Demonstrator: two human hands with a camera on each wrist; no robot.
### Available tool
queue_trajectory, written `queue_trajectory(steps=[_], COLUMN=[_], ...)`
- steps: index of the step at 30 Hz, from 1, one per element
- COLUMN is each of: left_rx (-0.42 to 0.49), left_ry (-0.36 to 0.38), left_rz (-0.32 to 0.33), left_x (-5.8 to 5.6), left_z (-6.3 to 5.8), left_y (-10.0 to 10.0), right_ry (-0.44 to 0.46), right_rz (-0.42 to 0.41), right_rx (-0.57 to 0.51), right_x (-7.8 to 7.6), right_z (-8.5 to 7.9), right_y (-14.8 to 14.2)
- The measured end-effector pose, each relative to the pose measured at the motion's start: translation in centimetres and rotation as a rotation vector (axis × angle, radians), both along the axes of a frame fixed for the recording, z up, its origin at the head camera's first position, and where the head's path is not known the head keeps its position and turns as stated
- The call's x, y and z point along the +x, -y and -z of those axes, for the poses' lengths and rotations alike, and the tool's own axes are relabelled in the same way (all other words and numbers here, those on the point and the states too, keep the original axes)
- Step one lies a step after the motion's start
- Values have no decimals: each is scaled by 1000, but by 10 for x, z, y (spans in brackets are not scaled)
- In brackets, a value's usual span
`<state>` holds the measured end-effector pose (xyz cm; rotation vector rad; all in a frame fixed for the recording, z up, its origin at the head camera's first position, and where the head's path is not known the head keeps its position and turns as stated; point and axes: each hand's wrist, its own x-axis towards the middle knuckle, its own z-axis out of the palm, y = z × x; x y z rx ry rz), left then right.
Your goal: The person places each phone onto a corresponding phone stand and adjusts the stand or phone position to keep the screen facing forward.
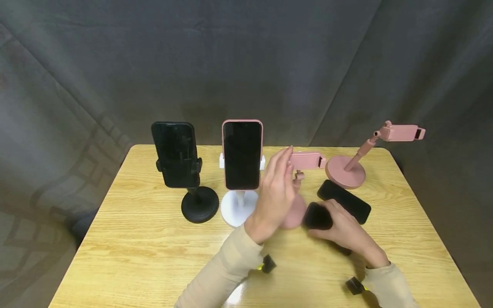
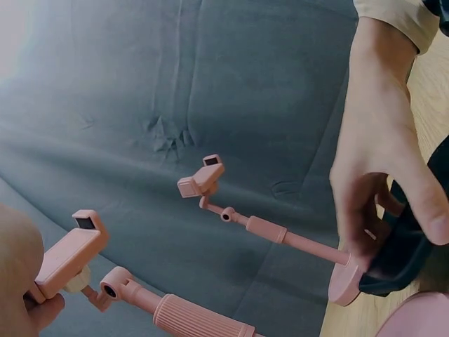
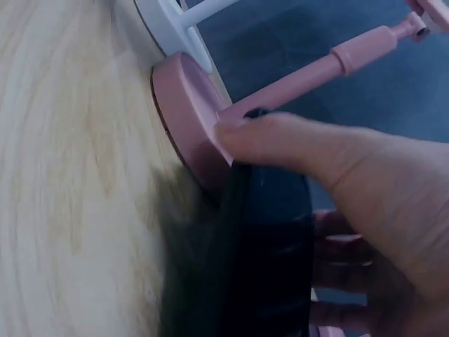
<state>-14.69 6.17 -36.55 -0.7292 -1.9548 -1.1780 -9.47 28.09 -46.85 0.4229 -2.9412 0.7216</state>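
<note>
My left hand (image 1: pixel 274 190) is at the clamp (image 1: pixel 307 161) of the nearer pink phone stand, pinching its left end; the left wrist view shows a fingertip (image 2: pixel 49 311) curled under that clamp (image 2: pixel 70 260). Lower down and to the right, my right hand (image 1: pixel 344 229) grips a black phone (image 1: pixel 318 216) by its edges. It is held tilted beside the stand's round pink base (image 1: pixel 294 211), and the hand covers its middle. In the right wrist view the thumb (image 3: pixel 273 140) lies along one edge of the dark phone (image 3: pixel 270 239), fingers at the other side.
Another black phone (image 1: pixel 346 201) lies flat behind the right hand. A second pink stand (image 1: pixel 345 171) is at the back right. To the left, a white stand (image 1: pixel 233 209) bears a pink-cased phone (image 1: pixel 242 154), and a black stand (image 1: pixel 200 205) bears a black phone (image 1: pixel 176 154).
</note>
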Motion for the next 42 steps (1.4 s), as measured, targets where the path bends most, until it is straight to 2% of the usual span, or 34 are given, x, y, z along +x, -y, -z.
queue_trajectory(steps=[11, 14, 19, 21, 27, 33, 37, 42], left_rx=[-39, -51, -75, -87, -110, -118, -124, -135], left_ry=[6, -5, -38, -44, -44, -33, -28, -14], left_rz=[-4, -18, -45, -56, -70, -68, -72, -80], left_x=[1, 1, 0, 0, 1, 1, 1, 2], left_z=[1, 1, 0, -1, -1, -1, -2, -3], left_y=[0, 0, 1, 2, 4, 4, 5, 6], right_ry=[-120, -176, -270, -296, -359, -437, -484, -500], right_rz=[-51, -105, -242, -309, -380, -488, -499, -498], right_rx=[-268, -383, -645, -726, -806, -947, -1018, -1071], right_x=[1, 4, 8, 5, 1, -3, -6, -7], right_z=[-11, -29, -62, -63, -72, -84, -91, -102], right_y=[12, 21, 38, 39, 45, 57, 62, 68])
